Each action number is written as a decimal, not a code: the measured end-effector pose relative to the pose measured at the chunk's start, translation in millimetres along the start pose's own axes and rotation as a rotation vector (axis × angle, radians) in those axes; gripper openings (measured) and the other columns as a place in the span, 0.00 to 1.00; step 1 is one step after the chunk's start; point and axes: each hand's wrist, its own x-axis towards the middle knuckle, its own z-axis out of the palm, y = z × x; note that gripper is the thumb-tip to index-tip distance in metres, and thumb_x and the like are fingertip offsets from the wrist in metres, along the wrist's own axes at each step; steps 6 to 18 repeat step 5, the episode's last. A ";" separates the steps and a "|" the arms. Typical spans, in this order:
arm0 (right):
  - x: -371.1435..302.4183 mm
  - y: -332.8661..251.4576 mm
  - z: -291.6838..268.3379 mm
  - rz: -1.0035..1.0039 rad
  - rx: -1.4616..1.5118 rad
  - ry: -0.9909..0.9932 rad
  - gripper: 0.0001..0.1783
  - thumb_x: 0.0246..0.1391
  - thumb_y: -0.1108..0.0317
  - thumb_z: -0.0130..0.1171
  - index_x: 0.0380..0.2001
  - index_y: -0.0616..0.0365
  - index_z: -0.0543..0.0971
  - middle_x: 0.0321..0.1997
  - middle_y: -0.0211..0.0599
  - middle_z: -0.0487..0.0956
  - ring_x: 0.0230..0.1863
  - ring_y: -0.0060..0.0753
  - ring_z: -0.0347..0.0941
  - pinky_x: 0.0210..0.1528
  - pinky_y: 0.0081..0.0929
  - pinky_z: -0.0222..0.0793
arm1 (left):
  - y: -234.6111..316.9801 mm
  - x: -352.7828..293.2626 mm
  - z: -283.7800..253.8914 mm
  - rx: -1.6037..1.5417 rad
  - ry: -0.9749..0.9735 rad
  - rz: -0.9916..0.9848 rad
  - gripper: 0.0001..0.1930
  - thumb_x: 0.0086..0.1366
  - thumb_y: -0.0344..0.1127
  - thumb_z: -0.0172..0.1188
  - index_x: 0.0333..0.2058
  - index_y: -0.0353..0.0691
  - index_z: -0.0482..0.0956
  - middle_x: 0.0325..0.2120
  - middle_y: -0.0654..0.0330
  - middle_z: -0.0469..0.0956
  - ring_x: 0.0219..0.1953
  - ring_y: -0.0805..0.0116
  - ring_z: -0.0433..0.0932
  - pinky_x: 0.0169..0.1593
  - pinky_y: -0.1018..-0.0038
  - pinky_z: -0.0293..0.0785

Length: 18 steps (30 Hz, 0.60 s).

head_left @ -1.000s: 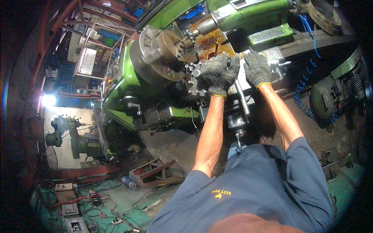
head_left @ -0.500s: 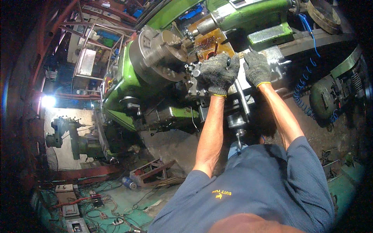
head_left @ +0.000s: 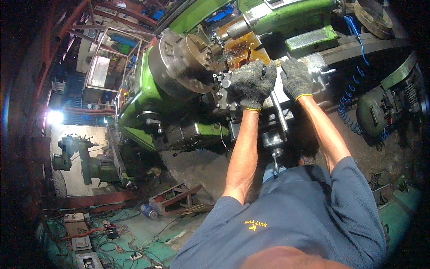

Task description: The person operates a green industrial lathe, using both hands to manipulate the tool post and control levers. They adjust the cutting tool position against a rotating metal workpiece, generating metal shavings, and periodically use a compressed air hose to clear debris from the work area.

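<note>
Both my hands wear dark grey knit gloves with yellow cuffs and are at the carriage of a green metal lathe (head_left: 139, 96). My left hand (head_left: 251, 86) lies over the tool post (head_left: 221, 96), its fingers curled around a lever whose black knob (head_left: 264, 71) shows by the thumb. Just right of it, my right hand (head_left: 296, 80) bends over the pale metal slide (head_left: 316, 62); what its fingers grip is hidden. A steel bar handle (head_left: 280, 112) slants from between the hands toward me. Left of them, the big chuck (head_left: 179, 65) looks smeared, as if turning.
Behind my hands stand an oily amber tray (head_left: 242, 47) and the green tailstock (head_left: 286, 20). A coiled blue air hose (head_left: 347, 107) hangs at the right. Near my body juts a handwheel spindle (head_left: 274, 141). Cables and a blue can (head_left: 148, 211) lie on the floor.
The chuck's jaws appear at a different angle, with its face still blurred. Both hands keep almost the same place.
</note>
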 end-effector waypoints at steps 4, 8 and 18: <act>-0.3 0.8 1.9 0.001 -0.008 -0.013 0.24 0.61 0.56 0.55 0.57 0.54 0.80 0.64 0.44 0.77 0.70 0.46 0.66 0.72 0.47 0.56 | -1.1 -0.3 0.2 0.003 -0.021 -0.008 0.16 0.62 0.50 0.66 0.21 0.49 0.78 0.17 0.57 0.77 0.21 0.52 0.78 0.29 0.56 0.70; -1.1 1.9 4.7 -0.001 -0.010 -0.002 0.24 0.61 0.56 0.55 0.57 0.54 0.80 0.64 0.44 0.77 0.70 0.46 0.66 0.72 0.47 0.56 | -2.6 -1.3 1.5 0.005 -0.026 -0.004 0.16 0.61 0.50 0.66 0.21 0.49 0.78 0.17 0.57 0.78 0.21 0.52 0.78 0.29 0.56 0.69; -1.1 1.9 4.7 -0.001 -0.010 -0.002 0.24 0.61 0.56 0.55 0.57 0.54 0.80 0.64 0.44 0.77 0.70 0.46 0.66 0.72 0.47 0.56 | -2.6 -1.3 1.5 0.005 -0.026 -0.004 0.16 0.61 0.50 0.66 0.21 0.49 0.78 0.17 0.57 0.78 0.21 0.52 0.78 0.29 0.56 0.69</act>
